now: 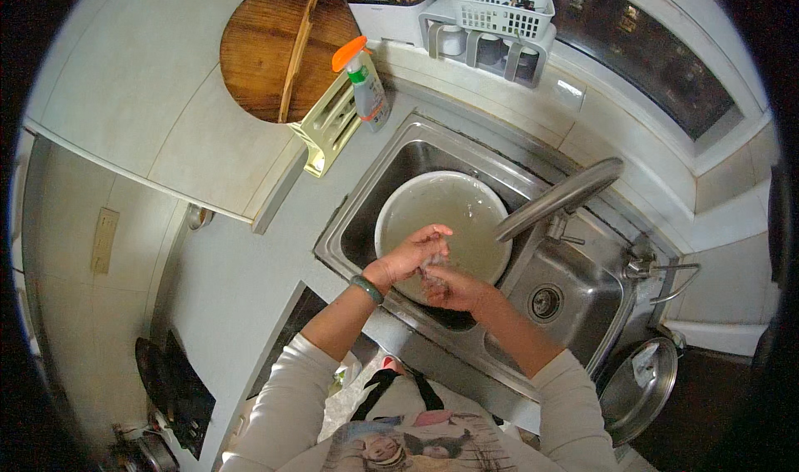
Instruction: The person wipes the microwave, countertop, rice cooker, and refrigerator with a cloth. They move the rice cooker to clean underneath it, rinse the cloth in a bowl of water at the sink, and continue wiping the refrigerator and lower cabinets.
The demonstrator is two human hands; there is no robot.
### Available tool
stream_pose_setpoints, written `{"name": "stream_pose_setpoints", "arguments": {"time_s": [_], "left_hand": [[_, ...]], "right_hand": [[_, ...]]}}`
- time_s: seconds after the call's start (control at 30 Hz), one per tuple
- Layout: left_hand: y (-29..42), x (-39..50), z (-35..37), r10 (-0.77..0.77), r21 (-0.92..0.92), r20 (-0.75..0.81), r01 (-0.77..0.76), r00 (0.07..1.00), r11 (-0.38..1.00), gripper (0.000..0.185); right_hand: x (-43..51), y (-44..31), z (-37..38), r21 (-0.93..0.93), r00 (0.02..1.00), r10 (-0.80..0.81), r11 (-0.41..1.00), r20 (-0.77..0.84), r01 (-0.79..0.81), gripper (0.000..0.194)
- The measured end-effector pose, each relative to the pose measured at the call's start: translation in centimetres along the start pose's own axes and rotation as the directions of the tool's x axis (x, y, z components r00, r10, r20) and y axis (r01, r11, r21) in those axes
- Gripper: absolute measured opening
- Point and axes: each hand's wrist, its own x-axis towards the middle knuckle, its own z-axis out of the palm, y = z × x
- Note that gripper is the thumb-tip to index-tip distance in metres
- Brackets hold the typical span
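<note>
A round white basin (399, 203) holding cloudy liquid stands in the left bowl of a stainless steel double sink (431, 125). Over the basin's near part, my left hand (412, 253) and my right hand (455, 288) are close together. My left hand has its fingers partly spread and curved, and a green bangle (366, 289) circles that wrist. The fingers of my right hand are bent and blurred. Something pale and glossy shows between the hands; whether it is water or an object I cannot tell. The curved metal faucet (562, 197) reaches over the basin's right edge.
Behind the sink's left corner stand a spray bottle (372, 100), a pale green rack (331, 122) and a round wooden board (259, 54). A white basket (499, 25) tops a wall-side holder. The right sink bowl (583, 285) has a drain. A metal lid (643, 388) is at the lower right.
</note>
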Motion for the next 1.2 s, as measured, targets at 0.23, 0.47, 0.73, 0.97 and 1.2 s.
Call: {"name": "stream_pose_setpoints", "arguments": {"time_s": [0.23,0.47,0.73,0.97,1.2], "left_hand": [[-0.6,2.4,-0.2,-0.129,-0.025,-0.179,0.126,0.975,0.992,0.026],[-3.3,3.5,-1.2,-0.062,-0.040,-0.463,0.049,0.884,0.998,0.028],[-9.6,4.1,-4.2,-0.056,-0.100,-0.733,-0.027,0.678,0.995,0.026],[-17.4,7.2,-8.7,0.385,0.887,-0.462,0.407,0.799,0.220,0.028],[-12.2,-0.3,-5.2,0.277,0.171,-0.680,-0.220,0.679,0.960,0.046]], "right_hand": [[1.7,-0.5,-0.9,-0.449,0.970,-0.075,0.892,-0.233,-0.039,0.013],[3.4,-0.1,-3.1,-0.897,0.860,-0.395,-0.416,0.323,0.146,0.044],[4.8,1.7,-3.4,-0.913,0.884,-0.463,-0.330,-0.065,-0.240,0.052],[3.9,1.8,-2.6,-0.892,0.864,-0.504,-0.387,-0.008,-0.235,0.045],[4.1,3.1,0.5,-0.991,0.823,-0.564,-0.133,0.061,-0.017,0.044]]}}
